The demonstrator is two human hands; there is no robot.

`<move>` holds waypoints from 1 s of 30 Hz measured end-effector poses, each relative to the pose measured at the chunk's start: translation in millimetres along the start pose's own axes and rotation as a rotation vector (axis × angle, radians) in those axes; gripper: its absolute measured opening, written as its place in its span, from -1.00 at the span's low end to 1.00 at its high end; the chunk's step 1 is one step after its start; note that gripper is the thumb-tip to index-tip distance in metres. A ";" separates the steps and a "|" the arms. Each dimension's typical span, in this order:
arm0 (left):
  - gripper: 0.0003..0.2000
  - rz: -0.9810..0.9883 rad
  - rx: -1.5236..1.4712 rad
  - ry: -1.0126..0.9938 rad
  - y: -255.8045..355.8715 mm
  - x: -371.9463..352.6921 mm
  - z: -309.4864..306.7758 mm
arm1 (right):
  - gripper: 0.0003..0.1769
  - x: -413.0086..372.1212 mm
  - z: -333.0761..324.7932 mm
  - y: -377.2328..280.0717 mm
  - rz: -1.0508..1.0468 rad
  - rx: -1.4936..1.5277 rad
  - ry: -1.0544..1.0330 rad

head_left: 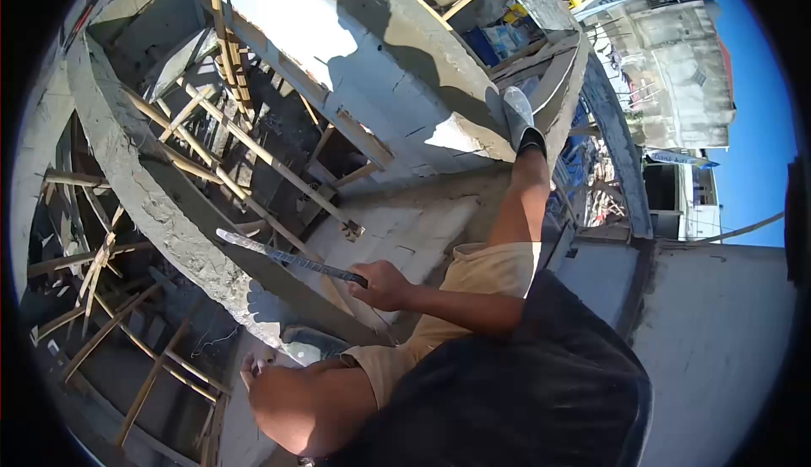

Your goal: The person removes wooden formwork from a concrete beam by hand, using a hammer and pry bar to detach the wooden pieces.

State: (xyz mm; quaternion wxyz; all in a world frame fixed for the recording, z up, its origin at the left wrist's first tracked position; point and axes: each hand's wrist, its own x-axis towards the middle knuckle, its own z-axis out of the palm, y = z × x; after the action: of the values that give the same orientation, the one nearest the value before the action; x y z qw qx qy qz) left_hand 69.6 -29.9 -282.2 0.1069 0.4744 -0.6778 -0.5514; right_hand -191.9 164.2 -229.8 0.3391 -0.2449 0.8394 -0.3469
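Dark shirt, tan shorts.

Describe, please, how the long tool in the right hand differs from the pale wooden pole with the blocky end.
The long tool is grey with pale smears, while the wooden pole is light tan. The tool is gripped in the right hand; the pole is in neither hand. The tool ends in a dark grip, the pole in a blocky piece. Both are slender and fairly straight.
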 end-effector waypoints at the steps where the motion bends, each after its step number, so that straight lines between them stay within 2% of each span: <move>1: -0.49 0.046 0.022 -0.072 13.6 19.3 -0.1 | -0.67 -5.9 7.0 1.0 -0.037 0.020 0.001; 3: -0.49 0.118 0.016 -0.203 40.2 55.5 10.3 | -0.66 -11.4 22.3 1.3 -0.071 0.105 0.046; 5: -0.50 0.139 -0.095 -0.304 62.1 80.4 24.8 | -0.63 -4.3 37.2 3.8 -0.120 0.070 -0.025; 6: -0.50 0.175 -0.076 -0.343 77.2 89.1 32.3 | -0.63 0.0 44.2 1.0 -0.113 0.088 0.029; 8: -0.56 0.082 -0.144 -0.433 109.3 99.4 43.2 | -0.66 8.3 52.5 -4.5 -0.234 0.016 0.043; 9: -0.56 0.103 -0.129 -0.453 120.9 105.5 48.2 | -0.66 13.4 49.6 -6.4 -0.233 0.027 0.073; 11: -0.53 -0.121 -0.437 -0.391 137.2 106.5 51.0 | -0.66 15.0 48.6 -13.5 -0.249 0.017 0.030; 12: -0.48 -0.146 -0.360 -0.211 148.0 98.0 57.7 | -0.63 12.8 41.1 -18.9 -0.227 0.056 0.013; 14: -0.53 -0.125 -0.391 -0.254 148.6 100.4 60.0 | -0.61 13.9 43.4 -14.1 -0.208 0.074 0.014; 15: -0.58 -0.081 -0.440 -0.233 147.9 95.1 62.9 | -0.63 13.3 49.7 -7.9 -0.222 0.106 0.105; 16: -0.64 -0.050 -0.382 -0.343 152.0 92.8 62.1 | -0.61 9.9 34.4 -14.4 -0.120 0.070 -0.020; 17: -0.70 -0.036 -0.321 -0.441 152.1 91.1 61.0 | -0.60 10.7 35.5 -10.3 -0.097 0.066 -0.047; 18: -0.75 -0.078 -0.282 -0.408 134.2 91.1 62.4 | -0.60 10.0 41.1 -7.0 -0.061 0.064 -0.082; 20: -0.71 -0.173 -0.247 -0.490 137.6 80.7 63.7 | -0.63 5.4 46.5 -0.4 -0.036 0.029 -0.104; 22: -0.68 -0.071 -0.195 -0.703 126.0 72.3 54.1 | -0.67 -2.7 54.5 11.0 -0.014 0.176 -0.067; 23: -0.64 -0.276 -0.224 -0.717 98.2 64.7 47.0 | -0.67 -6.2 58.4 14.2 0.050 0.188 -0.010; 25: -0.58 -0.265 0.154 -0.765 62.5 51.1 27.8 | -0.65 -6.3 58.3 27.1 0.005 0.148 0.062; 27: -0.46 0.051 0.461 -0.594 58.1 24.9 16.0 | -0.63 -3.7 54.1 30.0 -0.015 0.117 0.101; 29: -0.32 -0.233 0.296 -0.023 32.7 38.7 26.2 | -0.59 -3.8 46.7 32.0 0.119 0.028 0.112; 30: -0.28 -0.177 0.151 0.018 34.9 47.3 28.0 | -0.54 -5.4 45.2 39.0 0.120 -0.014 0.100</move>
State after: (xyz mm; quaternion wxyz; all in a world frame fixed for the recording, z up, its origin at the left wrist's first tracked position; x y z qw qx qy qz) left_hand 7.7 -49.9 -280.8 0.0278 0.5442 -0.6717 -0.5019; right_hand -161.9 173.8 -280.8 0.3151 -0.1791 0.8709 -0.3319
